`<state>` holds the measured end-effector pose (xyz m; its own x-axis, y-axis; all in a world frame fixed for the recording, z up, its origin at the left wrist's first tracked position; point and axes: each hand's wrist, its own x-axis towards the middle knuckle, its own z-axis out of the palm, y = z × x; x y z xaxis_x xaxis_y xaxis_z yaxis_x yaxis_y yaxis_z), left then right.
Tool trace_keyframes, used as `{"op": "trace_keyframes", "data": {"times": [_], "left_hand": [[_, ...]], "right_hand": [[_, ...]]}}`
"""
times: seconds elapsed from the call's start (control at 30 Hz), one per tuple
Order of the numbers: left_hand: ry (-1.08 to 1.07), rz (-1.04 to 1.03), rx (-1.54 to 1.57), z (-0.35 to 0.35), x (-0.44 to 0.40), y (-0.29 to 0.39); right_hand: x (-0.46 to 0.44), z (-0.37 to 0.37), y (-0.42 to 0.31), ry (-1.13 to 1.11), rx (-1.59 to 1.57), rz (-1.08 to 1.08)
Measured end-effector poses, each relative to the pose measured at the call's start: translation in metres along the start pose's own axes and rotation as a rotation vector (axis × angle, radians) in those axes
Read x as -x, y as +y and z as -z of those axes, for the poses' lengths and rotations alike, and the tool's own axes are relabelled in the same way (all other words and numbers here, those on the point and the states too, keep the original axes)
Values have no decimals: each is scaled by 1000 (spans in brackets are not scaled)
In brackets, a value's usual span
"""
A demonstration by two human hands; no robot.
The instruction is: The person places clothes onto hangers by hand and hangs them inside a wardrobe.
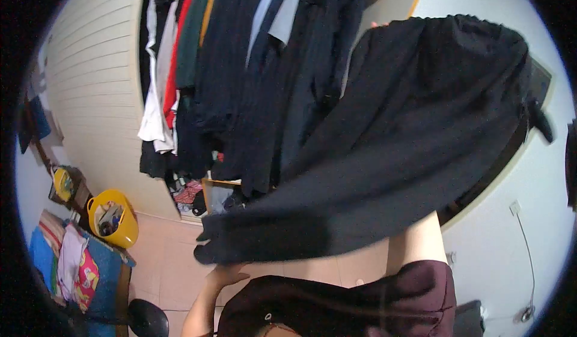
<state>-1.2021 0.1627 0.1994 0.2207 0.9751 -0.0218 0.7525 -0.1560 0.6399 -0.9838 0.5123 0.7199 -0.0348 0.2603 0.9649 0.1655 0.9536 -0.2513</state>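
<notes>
A pair of black trousers (384, 151) with a gathered elastic waistband hangs slantwise across the view, waist at upper right and leg ends at lower left. My right forearm rises behind the cloth, which hides most of that hand. Only small fingertips of my right hand (374, 25) show at the waistband's left corner, where it grips the trousers. Just below the leg ends is my left hand (228, 274), partly covered by them, its visible fingers stretched out. Whether it touches the cloth I cannot tell.
Behind the trousers, a wardrobe holds several hanging dark clothes (228, 85), with folded items below. Its slatted door (96, 66) is at left. A yellow basket (123, 229) stands on the pink tiled floor (156, 265). Folded fabrics (72, 259) lie at far left.
</notes>
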Motion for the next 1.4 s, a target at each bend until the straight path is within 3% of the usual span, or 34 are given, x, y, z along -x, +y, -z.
{"op": "trace_keyframes", "data": {"times": [0.03, 0.43, 0.63, 0.73, 0.8, 0.93, 1.0, 1.07, 1.13, 1.2, 1.27, 1.33, 1.4], "left_hand": [[199, 232, -66, -2, 18, 14], [46, 102, -79, 28, 18, -16], [-258, -180, 70, 26, -13, -3], [-597, 23, -39, 103, -32, 92], [-349, -283, 328, 125, -41, 110], [370, -563, 237, 163, -93, 166], [648, -565, 233, 164, -125, 197], [832, -703, 162, 136, -179, 206], [451, -654, 295, 76, -223, 210], [-119, -650, 459, 47, -227, 216], [-533, -496, 794, 27, -233, 214], [-344, -507, 745, 46, -244, 220], [-115, -387, 689, 99, -241, 236]], "right_hand": [[3, 7, 2, -14, -15, -21], [39, 80, -2, -97, 80, -159], [54, 106, -11, -110, 136, -191], [53, 111, -6, -107, 151, -192], [49, 111, -1, -105, 151, -194], [48, 116, 7, -109, 142, -190], [44, 115, 11, -119, 129, -181], [39, 115, 18, -120, 104, -164], [31, 115, 30, -116, 72, -144], [22, 117, 42, -109, 51, -129], [13, 124, 55, -102, 39, -111], [8, 134, 66, -97, 25, -93], [0, 148, 81, -79, 16, -72]]}}
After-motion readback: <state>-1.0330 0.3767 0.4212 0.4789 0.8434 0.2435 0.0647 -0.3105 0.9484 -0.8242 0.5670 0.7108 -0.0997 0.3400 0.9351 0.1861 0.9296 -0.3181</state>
